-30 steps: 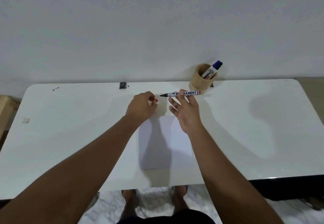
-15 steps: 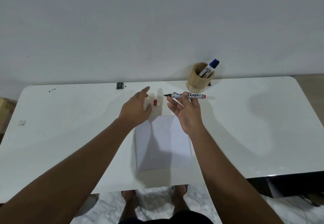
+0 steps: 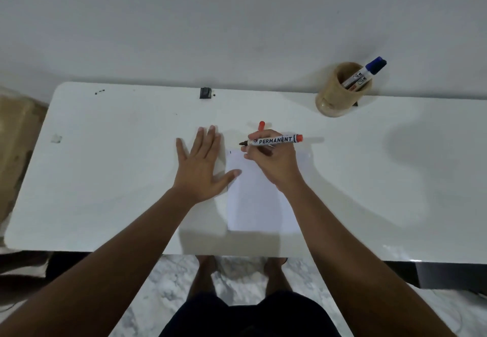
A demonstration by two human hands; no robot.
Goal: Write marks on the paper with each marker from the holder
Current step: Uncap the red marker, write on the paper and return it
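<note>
A white sheet of paper point(image 3: 259, 202) lies on the white table point(image 3: 105, 178) near its front edge. My right hand point(image 3: 274, 162) holds an uncapped permanent marker point(image 3: 274, 140) with a red end, lying level, its dark tip pointing left above the paper's top edge. The marker's red cap point(image 3: 261, 126) rests on the table just behind that hand. My left hand point(image 3: 201, 168) lies flat with fingers spread, left of the paper, its thumb touching the paper's left edge. A wooden holder point(image 3: 336, 97) at the back right holds a blue-capped marker point(image 3: 366, 73).
A small black object point(image 3: 205, 92) sits at the table's back edge against the wall. A few dark specks point(image 3: 99, 91) mark the back left corner. A brown box point(image 3: 18, 136) stands left of the table. My feet show on the marble floor below.
My left hand let go of the red cap, left it on the table, then dropped flat beside the paper. My right hand turned over into a writing grip and came down toward the paper's top.
</note>
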